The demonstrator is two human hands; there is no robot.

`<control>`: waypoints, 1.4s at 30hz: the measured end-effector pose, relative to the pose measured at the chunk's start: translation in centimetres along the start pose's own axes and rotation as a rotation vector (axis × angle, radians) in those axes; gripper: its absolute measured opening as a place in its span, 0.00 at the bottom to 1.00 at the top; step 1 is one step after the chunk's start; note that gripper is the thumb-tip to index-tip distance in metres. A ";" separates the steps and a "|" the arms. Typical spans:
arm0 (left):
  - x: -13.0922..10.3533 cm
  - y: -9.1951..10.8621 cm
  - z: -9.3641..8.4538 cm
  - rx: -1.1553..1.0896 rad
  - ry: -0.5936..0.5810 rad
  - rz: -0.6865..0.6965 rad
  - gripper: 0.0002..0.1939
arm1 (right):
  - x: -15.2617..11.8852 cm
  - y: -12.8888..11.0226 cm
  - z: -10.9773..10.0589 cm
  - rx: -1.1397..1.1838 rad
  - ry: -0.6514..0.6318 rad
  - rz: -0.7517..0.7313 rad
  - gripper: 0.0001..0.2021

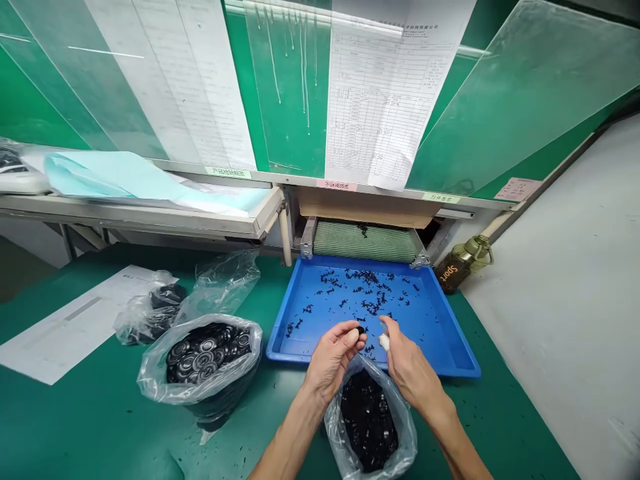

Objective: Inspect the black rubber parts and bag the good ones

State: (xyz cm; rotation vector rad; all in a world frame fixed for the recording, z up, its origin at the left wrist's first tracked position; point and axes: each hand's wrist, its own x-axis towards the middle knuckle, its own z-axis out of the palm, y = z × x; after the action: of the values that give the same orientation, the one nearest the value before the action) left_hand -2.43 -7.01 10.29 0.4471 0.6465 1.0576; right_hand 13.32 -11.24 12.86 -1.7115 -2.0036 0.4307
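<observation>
My left hand [334, 355] pinches a small black part [360, 330] between thumb and fingertips, over the near edge of a blue tray [463, 363]. Beside it on the right, my right hand [406, 360] is curled, with a small white piece [385, 342] at its fingers. The two hands are apart. Many small black pieces [367, 277] lie scattered in the tray. Below my hands stands an open plastic bag [407, 437] filled with small black parts [369, 420]. Another open bag [160, 393], at the left, holds black round parts [204, 360].
A conveyor belt [363, 241] ends at the tray's far side. A bottle [460, 263] stands at the tray's right. On the left are a paper sheet [65, 327] and a tied plastic bag [145, 317]. A raised shelf [200, 223] is behind them; a wall [565, 267] bounds the right.
</observation>
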 end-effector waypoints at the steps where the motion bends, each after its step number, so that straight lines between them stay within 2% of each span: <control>1: -0.3 0.0 0.1 -0.006 -0.007 0.002 0.12 | -0.5 0.0 0.1 -0.040 0.004 0.026 0.21; 3: -0.9 -0.1 0.2 -0.013 -0.017 0.006 0.11 | -1.3 -0.2 -0.1 -0.045 -0.003 -0.007 0.20; 7: -1.9 -0.1 0.5 -0.033 -0.033 0.006 0.11 | -2.3 -0.8 -1.0 0.117 -0.013 -0.164 0.22; 9: -2.3 -0.2 0.7 -0.045 -0.036 0.017 0.12 | -2.6 -1.0 -1.2 0.100 0.012 -0.155 0.23; 15: -3.0 -0.4 1.1 -0.022 -0.037 0.035 0.11 | -3.2 -1.4 -0.2 -0.182 0.117 -0.186 0.24; 21: -3.1 -0.1 0.9 -0.084 -0.078 0.051 0.09 | -3.2 -2.1 -0.2 -0.107 0.122 -0.121 0.21; 29: -2.5 -0.3 0.2 -0.083 -0.053 0.063 0.11 | -2.9 -2.1 0.1 -0.102 0.130 -0.145 0.22; 35: -2.1 -0.2 0.2 -0.082 -0.018 0.052 0.10 | -2.6 -2.2 0.3 -0.130 0.127 -0.132 0.21; 42: -1.8 -0.5 0.0 0.014 0.008 0.119 0.12 | -1.7 -2.2 0.3 -0.247 0.144 -0.184 0.20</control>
State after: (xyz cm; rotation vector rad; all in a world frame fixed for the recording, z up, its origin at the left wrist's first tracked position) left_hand -2.68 -8.87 10.43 0.4992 0.6407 1.1684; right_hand 11.47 -13.26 13.50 -1.6243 -2.1542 -0.0030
